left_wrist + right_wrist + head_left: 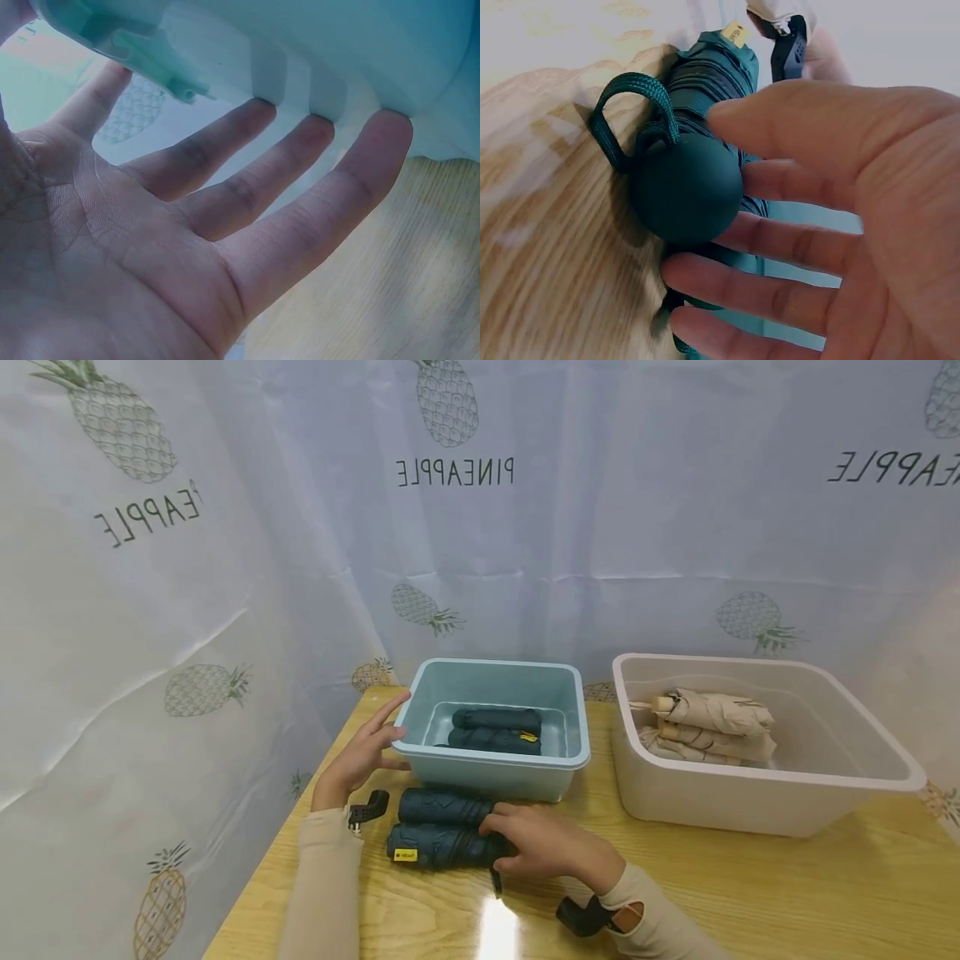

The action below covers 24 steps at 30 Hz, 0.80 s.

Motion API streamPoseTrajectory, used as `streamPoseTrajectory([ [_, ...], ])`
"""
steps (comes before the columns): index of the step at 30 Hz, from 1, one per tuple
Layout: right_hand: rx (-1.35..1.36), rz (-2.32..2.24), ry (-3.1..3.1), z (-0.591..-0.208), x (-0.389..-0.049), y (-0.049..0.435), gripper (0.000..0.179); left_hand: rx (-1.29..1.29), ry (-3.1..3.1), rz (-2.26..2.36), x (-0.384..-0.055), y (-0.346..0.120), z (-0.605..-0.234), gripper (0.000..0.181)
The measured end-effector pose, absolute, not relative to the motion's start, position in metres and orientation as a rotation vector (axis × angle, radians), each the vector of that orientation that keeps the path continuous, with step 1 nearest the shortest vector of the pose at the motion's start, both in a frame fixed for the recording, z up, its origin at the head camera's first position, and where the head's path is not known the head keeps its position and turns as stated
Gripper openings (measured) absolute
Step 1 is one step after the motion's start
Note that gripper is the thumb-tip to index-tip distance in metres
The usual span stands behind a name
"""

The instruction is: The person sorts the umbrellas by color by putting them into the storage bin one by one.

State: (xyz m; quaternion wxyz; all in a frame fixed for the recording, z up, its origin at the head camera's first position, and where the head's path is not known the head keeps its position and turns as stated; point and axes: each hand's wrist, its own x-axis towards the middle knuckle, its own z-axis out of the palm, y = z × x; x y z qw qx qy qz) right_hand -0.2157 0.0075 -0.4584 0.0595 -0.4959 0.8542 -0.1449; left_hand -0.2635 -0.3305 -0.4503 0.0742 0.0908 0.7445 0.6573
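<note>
Two dark teal folded umbrellas lie side by side on the table, the near umbrella (435,847) with a yellow tag and the far umbrella (442,806) against the blue bin. My right hand (543,843) is at the near umbrella's handle end, thumb and fingers about it. The right wrist view shows its round handle knob (686,187) and cord loop (634,82). With spread, fairly straight fingers, my left hand (362,758) touches the left side of the light blue bin (480,766). Inside that bin lie more dark folded umbrellas (495,720).
To the right stands a larger whitish bin (720,793) with several beige folded umbrellas (720,714) that have wooden handles. Both bins stand on a wooden table (405,918). A pineapple-print curtain (525,527) hangs behind the table and along its left side.
</note>
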Motion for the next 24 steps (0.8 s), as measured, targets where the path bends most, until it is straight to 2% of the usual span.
streamPoseTrajectory([
  [17, -1.408, -0.250, 2.673, -0.475, -0.204, -0.009, 0.052, 0.261, 2.228, 1.974, -0.266, -0.331, -0.451, 0.064],
  [24, -1.368, -0.255, 2.701, -0.478, -0.200, -0.014, 0.048, 0.269, 2.236, 1.967, -0.265, -0.331, -0.451, 0.066],
])
